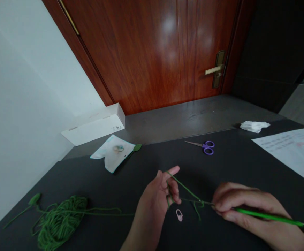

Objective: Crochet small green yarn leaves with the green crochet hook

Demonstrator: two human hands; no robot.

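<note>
Green yarn (185,187) runs over the raised index finger of my left hand (165,190), whose other fingers curl around the strand. My right hand (246,205) grips a crochet hook (268,215) by its bright green handle, the thin metal shaft pointing left. A small loop of yarn sits on the shaft between my hands, with a short tail (197,211) hanging below it. Just under the shaft, a pink stitch marker (179,215) lies on the dark table. From my left hand the strand leads to a green yarn ball (63,219) at the lower left.
Purple-handled scissors (205,147) lie beyond my hands. Further left are a white packet (114,153), a green crocheted leaf (137,147) and a white box (97,125). Another green crocheted piece (34,199) rests by the ball. Crumpled tissue (254,126) and a printed sheet (290,150) are at right.
</note>
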